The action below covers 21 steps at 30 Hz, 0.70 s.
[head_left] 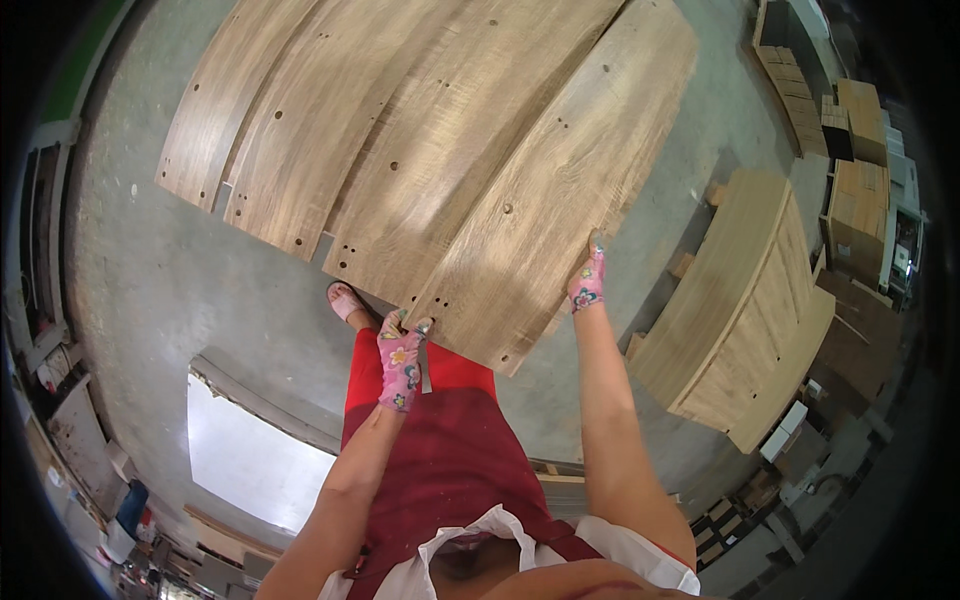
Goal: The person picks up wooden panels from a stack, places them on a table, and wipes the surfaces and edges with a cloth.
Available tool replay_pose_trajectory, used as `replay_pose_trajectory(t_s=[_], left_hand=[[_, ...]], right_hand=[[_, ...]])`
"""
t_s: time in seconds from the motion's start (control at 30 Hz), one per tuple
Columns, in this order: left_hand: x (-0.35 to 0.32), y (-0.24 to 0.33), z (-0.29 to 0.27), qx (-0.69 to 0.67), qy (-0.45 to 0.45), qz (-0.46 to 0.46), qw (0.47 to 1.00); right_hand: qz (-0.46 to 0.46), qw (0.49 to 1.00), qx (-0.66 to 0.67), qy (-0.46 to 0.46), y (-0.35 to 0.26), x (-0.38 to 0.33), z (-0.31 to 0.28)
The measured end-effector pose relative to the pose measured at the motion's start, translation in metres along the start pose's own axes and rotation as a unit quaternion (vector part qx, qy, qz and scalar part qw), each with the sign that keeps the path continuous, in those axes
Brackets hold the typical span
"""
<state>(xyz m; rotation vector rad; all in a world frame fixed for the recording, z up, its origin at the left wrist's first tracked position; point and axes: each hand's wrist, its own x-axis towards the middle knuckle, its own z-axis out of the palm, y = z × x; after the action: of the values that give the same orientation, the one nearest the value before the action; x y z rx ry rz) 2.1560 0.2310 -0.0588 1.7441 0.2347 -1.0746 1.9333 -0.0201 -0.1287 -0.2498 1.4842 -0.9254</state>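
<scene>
Left hand (400, 364), right hand (588, 276) grip wood-grain board (560, 185); mark (843, 250) on carton (858, 208) illegible.

Grey floor (130, 290) with pale scuffs spreads on both sides of the fingers (597, 240). Right of them sits a wood unit (735, 265); beyond it, farther right, stand brown boxes (858, 205). Left of the fingers and nearer the body, a white sheet (250, 450) shines with light. Far left are a dark rack (45, 230) and, farther ahead, a green surface (85, 65), blurred at the rim.
</scene>
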Motion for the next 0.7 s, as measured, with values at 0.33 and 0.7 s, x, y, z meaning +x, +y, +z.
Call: replay_pose_trajectory(t_s=[0.33, 0.7], left_hand=[[0.036, 0.022, -0.037, -0.018, -0.027, 0.043, 0.999], [0.09, -0.031, -0.085, -0.162, 0.094, 0.013, 0.982]], right_hand=[[-0.06, 0.992, -0.021, 0.107, 0.046, -0.002, 0.045], [-0.108, 0.988, -0.108, 0.033, 0.097, -0.004, 0.087]])
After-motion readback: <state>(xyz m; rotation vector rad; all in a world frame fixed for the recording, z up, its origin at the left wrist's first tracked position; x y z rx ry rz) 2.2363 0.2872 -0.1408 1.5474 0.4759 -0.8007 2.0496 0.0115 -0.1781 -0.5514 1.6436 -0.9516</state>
